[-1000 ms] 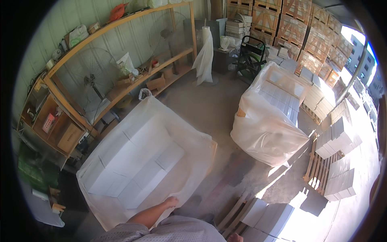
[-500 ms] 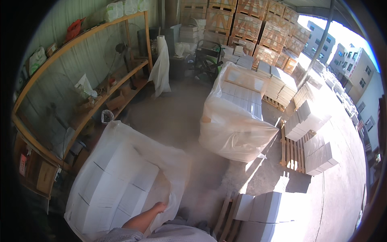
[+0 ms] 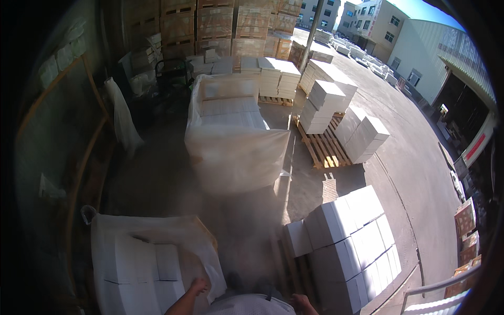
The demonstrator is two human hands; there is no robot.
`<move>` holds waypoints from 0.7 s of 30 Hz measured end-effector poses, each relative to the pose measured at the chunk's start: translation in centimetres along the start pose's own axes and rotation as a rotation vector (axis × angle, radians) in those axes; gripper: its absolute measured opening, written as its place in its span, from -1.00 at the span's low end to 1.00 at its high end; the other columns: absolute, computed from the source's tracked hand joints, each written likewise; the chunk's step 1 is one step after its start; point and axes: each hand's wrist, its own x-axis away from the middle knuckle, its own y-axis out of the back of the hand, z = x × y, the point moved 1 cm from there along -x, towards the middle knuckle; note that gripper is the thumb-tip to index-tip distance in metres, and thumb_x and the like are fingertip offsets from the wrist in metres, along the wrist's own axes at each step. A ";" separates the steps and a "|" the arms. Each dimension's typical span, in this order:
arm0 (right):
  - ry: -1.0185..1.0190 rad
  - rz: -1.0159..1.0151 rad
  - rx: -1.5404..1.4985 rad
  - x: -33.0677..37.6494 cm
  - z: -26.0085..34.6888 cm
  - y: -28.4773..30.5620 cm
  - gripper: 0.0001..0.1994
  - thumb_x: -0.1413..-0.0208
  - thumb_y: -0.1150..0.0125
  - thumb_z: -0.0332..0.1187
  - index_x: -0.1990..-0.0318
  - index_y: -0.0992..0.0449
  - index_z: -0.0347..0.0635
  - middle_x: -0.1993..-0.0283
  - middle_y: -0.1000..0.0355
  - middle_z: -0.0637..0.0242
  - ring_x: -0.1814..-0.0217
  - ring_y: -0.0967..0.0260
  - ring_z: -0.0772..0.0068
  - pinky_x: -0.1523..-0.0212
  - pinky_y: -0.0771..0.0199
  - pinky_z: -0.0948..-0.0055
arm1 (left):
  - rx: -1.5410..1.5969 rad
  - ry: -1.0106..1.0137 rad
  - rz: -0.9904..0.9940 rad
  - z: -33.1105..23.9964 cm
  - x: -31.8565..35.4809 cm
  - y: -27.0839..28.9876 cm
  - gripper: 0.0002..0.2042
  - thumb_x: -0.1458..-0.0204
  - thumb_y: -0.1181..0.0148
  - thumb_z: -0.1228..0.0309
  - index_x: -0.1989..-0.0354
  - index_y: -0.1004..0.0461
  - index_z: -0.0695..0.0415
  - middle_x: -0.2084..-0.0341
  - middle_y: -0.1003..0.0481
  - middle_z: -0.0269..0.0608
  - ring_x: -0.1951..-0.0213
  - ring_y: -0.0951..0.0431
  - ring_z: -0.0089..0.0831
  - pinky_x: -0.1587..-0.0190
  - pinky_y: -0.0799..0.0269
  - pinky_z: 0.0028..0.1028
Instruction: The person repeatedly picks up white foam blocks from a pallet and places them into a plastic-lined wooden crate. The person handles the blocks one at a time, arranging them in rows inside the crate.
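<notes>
My left hand (image 3: 198, 286), fingers curled, is low in the picture beside the loose edge of a translucent plastic sheet (image 3: 212, 265). Whatever it may hold is hidden, and I cannot tell whether it touches the sheet. The sheet hangs around a pallet box with white blocks (image 3: 168, 262) stacked inside, at my left. At the lower edge, my right hand (image 3: 301, 301) is by my side with its fingers curled in. Its palm does not show. To the right of it, a stack of white blocks (image 3: 341, 228) stands on a wooden pallet (image 3: 294, 268).
Ahead stands another plastic-wrapped box (image 3: 236, 157) of white blocks. A slatted pallet (image 3: 326, 146) with block stacks is at the right, and stacked crates (image 3: 215, 26) line the back. A wooden rack (image 3: 79, 194) runs along the left wall. Dust hangs over the floor between the stacks.
The view has swung to the right, bringing more of the yard and the right-hand block stack in. My right hand has come into view. My left hand appears lower beside the sheet.
</notes>
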 end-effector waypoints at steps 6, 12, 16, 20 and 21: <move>0.194 -0.046 0.345 -1.8 -3.5 0.8 -0.70 -0.15 -0.04 -0.22 0.12 -0.51 -0.25 0.24 -0.54 0.09 0.26 -0.52 0.20 0.30 -0.52 0.32 | -0.297 0.012 0.075 -2.4 -1.4 0.9 -0.71 -0.09 0.03 0.26 0.17 -0.45 0.21 0.25 -0.53 -0.06 0.36 -0.58 -0.21 0.38 -0.41 -0.14; 0.361 -0.077 0.648 -2.1 -6.2 1.3 -0.75 -0.15 0.06 -0.26 0.21 -0.54 -0.13 0.24 -0.53 0.18 0.18 -0.49 0.18 0.17 -0.47 0.37 | -0.227 0.094 0.176 -3.1 -2.5 -0.7 -0.55 -0.12 0.13 0.12 0.01 -0.39 0.24 0.11 -0.51 0.01 0.13 -0.52 -0.06 -0.07 -0.04 0.24; 0.100 -0.122 0.191 -0.7 -5.9 1.2 -0.72 -0.17 0.08 -0.23 0.23 -0.57 -0.10 0.22 -0.52 0.17 0.17 -0.48 0.17 0.18 -0.45 0.31 | -0.191 0.057 0.170 -3.8 -3.1 -1.4 -0.50 -0.15 0.20 0.07 -0.04 -0.36 0.25 0.06 -0.49 0.05 0.05 -0.47 0.03 -0.14 0.14 0.31; 0.190 -0.179 0.219 -3.4 -5.3 1.4 -0.75 -0.12 -0.10 -0.22 0.43 -0.53 -0.23 0.43 -0.47 0.20 0.37 -0.45 0.26 0.37 -0.41 0.29 | -0.162 0.048 0.116 -5.0 -3.6 -1.9 -0.51 -0.15 0.22 0.07 -0.03 -0.38 0.23 0.08 -0.50 0.06 0.01 -0.45 0.04 -0.13 0.11 0.30; 0.207 -0.234 0.335 -4.5 -5.3 1.7 -0.71 -0.08 -0.19 -0.24 0.53 -0.51 -0.30 0.53 -0.45 0.22 0.48 -0.43 0.31 0.45 -0.40 0.30 | -0.183 0.030 0.112 -5.4 -3.7 -2.0 -0.51 -0.16 0.21 0.07 -0.03 -0.38 0.22 0.08 -0.50 0.05 0.04 -0.46 0.03 -0.09 0.04 0.29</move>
